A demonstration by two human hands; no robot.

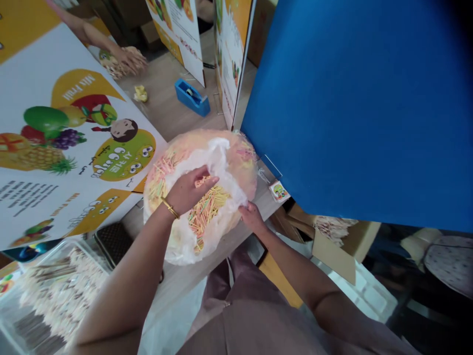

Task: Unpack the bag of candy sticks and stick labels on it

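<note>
A large, clear plastic bag lies on the table, its mouth gathered open toward me. Thin pink, yellow and green sticks show through the opening. My left hand, with a gold bracelet at the wrist, is over the opening at its upper left; the fingers are apart and the fingertips lie near the sticks and the plastic. At the right side of the opening, my right hand pinches the edge of the bag.
Printed fruit boards stand at left, a blue panel at right. A blue tape dispenser and crumpled yellow piece sit behind the bag. Another person's hand touches a pile at upper left. Lower left: a stick-filled tub and dark wallet.
</note>
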